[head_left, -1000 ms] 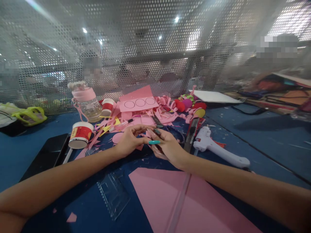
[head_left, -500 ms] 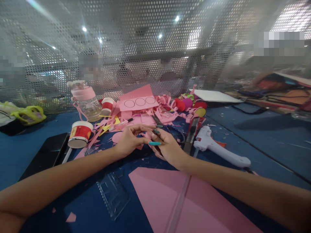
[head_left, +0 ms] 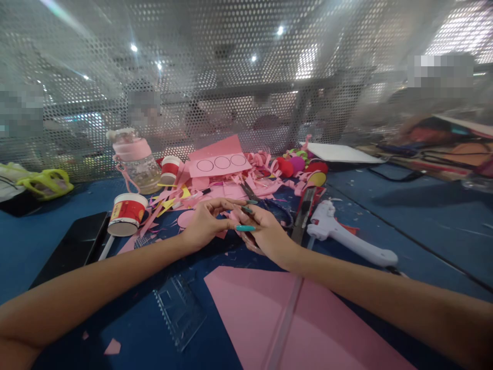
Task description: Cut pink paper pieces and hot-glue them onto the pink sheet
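My left hand (head_left: 204, 223) and my right hand (head_left: 273, 236) meet above the middle of the blue table. Thumbs and fingers of both are pinched together around a small piece of pink paper (head_left: 232, 216), mostly hidden by the fingers. Long teal nails show at the fingertips. Below my right forearm lies a large pink paper sheet (head_left: 246, 308) with a clear strip (head_left: 283, 329) across it. Just behind the hands rest scissors (head_left: 250, 192), partly covered. A utility knife (head_left: 302, 216) and a white glue gun (head_left: 346, 239) lie right of my right hand.
Paper scraps and curls (head_left: 265, 185) heap at the back, near a pink sheet with drawn circles (head_left: 221, 163). On the left are paper cups (head_left: 127, 216), a bottle (head_left: 134, 159) and a black phone (head_left: 73, 249). A clear stencil (head_left: 181, 311) lies in front. Perforated metal (head_left: 231, 67) borders the back.
The fingers of my right hand have shifted very slightly around the pink paper. Everything else stays in place.
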`<state>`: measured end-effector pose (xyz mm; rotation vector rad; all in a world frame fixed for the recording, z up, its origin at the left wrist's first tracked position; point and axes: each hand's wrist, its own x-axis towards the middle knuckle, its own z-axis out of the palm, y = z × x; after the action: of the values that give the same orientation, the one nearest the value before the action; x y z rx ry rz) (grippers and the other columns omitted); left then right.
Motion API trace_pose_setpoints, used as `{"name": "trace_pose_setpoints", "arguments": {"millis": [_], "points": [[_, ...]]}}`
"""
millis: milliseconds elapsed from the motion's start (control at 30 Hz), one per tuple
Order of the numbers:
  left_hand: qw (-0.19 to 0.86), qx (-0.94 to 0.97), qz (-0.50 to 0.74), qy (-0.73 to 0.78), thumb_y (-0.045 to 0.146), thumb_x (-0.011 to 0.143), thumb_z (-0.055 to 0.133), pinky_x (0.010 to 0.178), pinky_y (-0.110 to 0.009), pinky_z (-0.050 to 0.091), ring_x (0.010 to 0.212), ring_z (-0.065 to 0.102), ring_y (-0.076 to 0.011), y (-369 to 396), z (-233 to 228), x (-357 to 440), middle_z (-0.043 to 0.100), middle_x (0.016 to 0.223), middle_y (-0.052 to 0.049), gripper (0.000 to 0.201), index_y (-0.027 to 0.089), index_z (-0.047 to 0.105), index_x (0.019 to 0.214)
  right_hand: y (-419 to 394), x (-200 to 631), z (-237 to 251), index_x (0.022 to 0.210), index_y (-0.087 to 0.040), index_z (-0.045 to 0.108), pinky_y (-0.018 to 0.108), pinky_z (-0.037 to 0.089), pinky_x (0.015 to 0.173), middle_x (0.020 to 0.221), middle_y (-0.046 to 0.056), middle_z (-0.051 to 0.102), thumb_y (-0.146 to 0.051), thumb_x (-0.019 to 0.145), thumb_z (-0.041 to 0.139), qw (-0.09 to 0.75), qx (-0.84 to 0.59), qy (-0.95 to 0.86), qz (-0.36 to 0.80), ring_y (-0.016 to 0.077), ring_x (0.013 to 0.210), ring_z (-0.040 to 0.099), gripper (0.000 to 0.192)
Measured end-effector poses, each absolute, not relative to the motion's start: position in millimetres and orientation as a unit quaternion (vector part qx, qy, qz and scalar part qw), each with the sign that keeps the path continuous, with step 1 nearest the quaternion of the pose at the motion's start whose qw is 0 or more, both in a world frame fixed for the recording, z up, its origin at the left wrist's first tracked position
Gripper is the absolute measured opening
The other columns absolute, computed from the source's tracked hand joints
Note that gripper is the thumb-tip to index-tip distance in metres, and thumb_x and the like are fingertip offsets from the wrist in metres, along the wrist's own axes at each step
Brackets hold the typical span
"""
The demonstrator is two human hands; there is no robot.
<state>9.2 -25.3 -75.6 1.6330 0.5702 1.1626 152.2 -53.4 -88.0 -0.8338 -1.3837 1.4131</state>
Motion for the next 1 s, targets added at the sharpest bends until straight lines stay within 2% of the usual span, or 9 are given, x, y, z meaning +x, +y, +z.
{"name": "trace_pose_setpoints", "arguments": {"millis": [267,500,733,1000], "points": [[0.515,0.668,0.477,0.247,0.016,0.056,0.075,0.089,-0.035,0.043,0.096,0.060,-0.0205,-24.9,-75.7,9.1,0.067,0.098,-0.009,0.018,0.013,0.063,0.069,-57.8,152.2,-79.1,0.104,-0.018,0.050,0.014,0.021,0.027,0.042,-0.011,0.040,-0.040,0.079,0.053,0.469,-0.344,-0.560,0.590,0.0029,0.027,0.028,0.033],[0.514,0.669,0.479,0.242,0.012,0.057,0.074,0.088,-0.033,0.044,0.094,0.061,-0.0183,-23.4,-77.5,8.7,0.068,0.097,-0.008,0.015,0.013,0.063,0.068,-55.6,151.0,-79.1,0.104,-0.016,0.053,0.015,0.019,0.027,0.045,-0.009,0.042,-0.037,0.071,0.063,0.470,-0.360,-0.521,0.615,0.0033,0.030,0.030,0.040],[0.522,0.664,0.479,0.238,0.010,0.056,0.074,0.086,-0.032,0.045,0.092,0.061,-0.0171,-22.5,-78.8,8.6,0.068,0.096,-0.006,0.017,0.014,0.062,0.068,-56.6,151.6,-78.0,0.105,-0.016,0.054,0.014,0.020,0.026,0.042,-0.010,0.040,-0.038,0.070,0.064,0.473,-0.355,-0.513,0.622,0.0029,0.028,0.028,0.042],[0.520,0.667,0.476,0.242,0.015,0.055,0.076,0.090,-0.035,0.043,0.097,0.060,-0.0195,-24.6,-76.1,9.3,0.067,0.098,-0.008,0.019,0.013,0.062,0.067,-56.9,150.5,-75.9,0.098,-0.015,0.055,0.014,0.020,0.027,0.043,-0.010,0.044,-0.039,0.068,0.066,0.478,-0.352,-0.504,0.628,0.0019,0.027,0.028,0.040]]}}
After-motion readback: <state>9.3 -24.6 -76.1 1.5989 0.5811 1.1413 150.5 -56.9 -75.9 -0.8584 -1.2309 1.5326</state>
